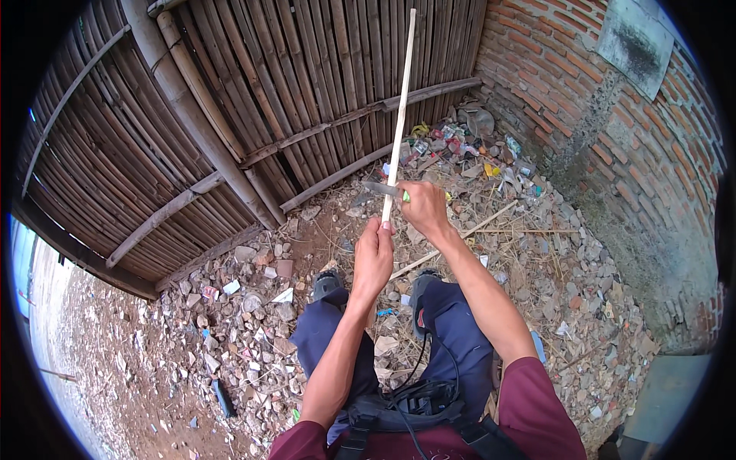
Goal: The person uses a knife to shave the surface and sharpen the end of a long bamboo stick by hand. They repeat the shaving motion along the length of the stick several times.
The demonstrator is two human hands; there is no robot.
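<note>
A long pale strip of wood or bamboo (402, 107) points up and away in front of me. My left hand (373, 257) is closed round its near end. Just beyond, my right hand (425, 208) grips a knife by its green handle (405, 197). The knife's grey blade (379, 188) lies across the strip, pointing left, a little above my left fingers. Most of the handle is hidden in my right fist.
A bamboo slat fence (322, 77) stands ahead and to the left. On the right rises a brick wall (613, 146). Litter (452, 146) is heaped in their corner. Rubble (253, 322) covers the ground, with a thin pale stick (483, 224) lying on it beyond my shoes.
</note>
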